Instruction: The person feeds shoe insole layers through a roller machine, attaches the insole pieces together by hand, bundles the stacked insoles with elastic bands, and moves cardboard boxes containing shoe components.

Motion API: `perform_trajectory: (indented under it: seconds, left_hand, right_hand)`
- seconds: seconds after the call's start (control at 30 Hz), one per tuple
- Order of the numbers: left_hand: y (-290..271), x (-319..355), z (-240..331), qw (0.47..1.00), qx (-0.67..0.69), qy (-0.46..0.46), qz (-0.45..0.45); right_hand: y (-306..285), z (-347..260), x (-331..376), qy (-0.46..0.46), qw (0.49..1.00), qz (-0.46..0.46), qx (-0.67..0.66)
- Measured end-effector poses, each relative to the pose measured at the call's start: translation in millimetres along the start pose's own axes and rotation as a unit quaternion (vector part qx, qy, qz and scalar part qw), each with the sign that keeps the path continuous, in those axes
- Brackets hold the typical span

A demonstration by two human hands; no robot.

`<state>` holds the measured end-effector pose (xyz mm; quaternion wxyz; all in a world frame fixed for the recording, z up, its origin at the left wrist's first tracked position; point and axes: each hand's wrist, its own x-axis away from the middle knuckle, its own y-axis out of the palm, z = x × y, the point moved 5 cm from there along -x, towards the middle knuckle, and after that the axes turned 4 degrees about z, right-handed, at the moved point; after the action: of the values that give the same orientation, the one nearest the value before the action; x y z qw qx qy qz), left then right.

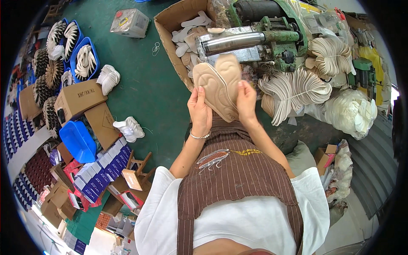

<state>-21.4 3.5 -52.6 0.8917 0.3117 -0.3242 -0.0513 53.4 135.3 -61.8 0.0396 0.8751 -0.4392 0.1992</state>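
My left hand [199, 111] pinches the edge of a beige insole [209, 83] with stitched curved lines. In my right hand [246, 100] is a second beige insole [228, 72], gripped at its side. The two insoles overlap at their lower ends and fan apart at the top, held in front of my brown striped apron [238, 170]. Just beyond them sits a green roller machine [276, 42] with a shiny metal roller [233, 43]. A cardboard box [173, 55] left of the machine holds many loose insoles [187, 36].
Bundles of pale insoles [293, 91] lie right of the machine, beside a clear plastic bag [352, 111] of white pieces. On the left are blue baskets [87, 63], an empty blue tub [78, 141], cartons [80, 100] and stacked shoe boxes [104, 170]. A metal can [129, 23] stands on the green floor.
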Motion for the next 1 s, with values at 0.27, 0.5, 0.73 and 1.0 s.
perform_trajectory:
  seconds: [0.27,0.5,0.73,1.0]
  left_hand:
    - [5,-7,-4,0.998,0.04,-0.052,-0.004]
    - [10,-5,-2,0.995,0.077,-0.067,-0.006]
    - [6,-4,-14,0.993,0.06,-0.096,-0.027]
    - [14,5,-25,0.982,-0.109,-0.149,-0.044]
  right_hand:
    - [17,-17,-8,0.049,0.981,-0.187,0.005]
    - [-28,-2,-52,-0.025,0.998,0.052,0.006]
    - [13,-7,-2,0.066,0.985,-0.16,-0.02]
    - [1,-1,-60,0.045,0.997,-0.065,0.015]
